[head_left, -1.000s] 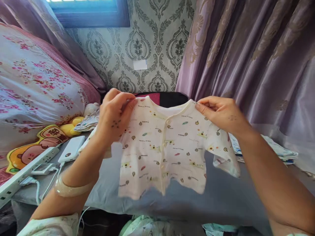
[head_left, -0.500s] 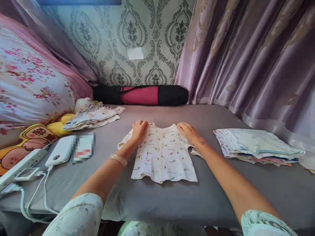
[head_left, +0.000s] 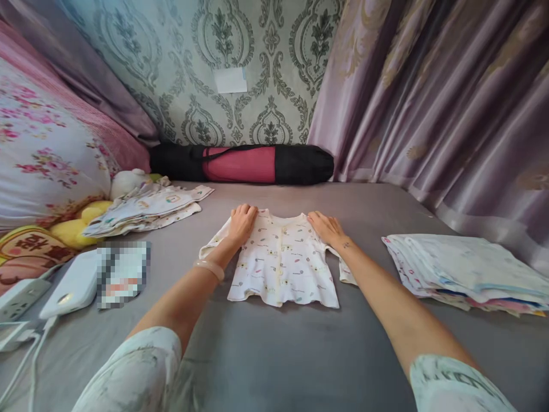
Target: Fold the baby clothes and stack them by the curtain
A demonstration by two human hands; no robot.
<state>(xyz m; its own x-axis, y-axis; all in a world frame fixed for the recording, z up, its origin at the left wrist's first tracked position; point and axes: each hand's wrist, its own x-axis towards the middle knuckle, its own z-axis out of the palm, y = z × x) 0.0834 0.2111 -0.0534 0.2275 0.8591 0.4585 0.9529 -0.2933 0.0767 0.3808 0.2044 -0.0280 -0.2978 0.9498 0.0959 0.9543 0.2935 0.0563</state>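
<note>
A small white baby shirt (head_left: 281, 263) with tiny coloured prints and a button front lies flat on the grey bed sheet (head_left: 274, 343), collar away from me. My left hand (head_left: 242, 221) sits on its left shoulder with fingers curled onto the fabric. At the right shoulder, beside the collar, my right hand (head_left: 325, 226) has its fingers pressed together on the cloth. One short sleeve sticks out past each forearm.
A stack of folded baby clothes (head_left: 465, 272) lies at the right, another pile (head_left: 146, 206) at the left. A black and pink roll bag (head_left: 242, 163) lies along the wall. A power bank (head_left: 72, 283), power strip (head_left: 19, 292) and cables are at the left, with floral bedding (head_left: 47, 149) and curtains (head_left: 429, 97).
The shirt went from being held up in the air by its shoulders to lying flat on the sheet. Both hands came down with it and stay at its shoulders.
</note>
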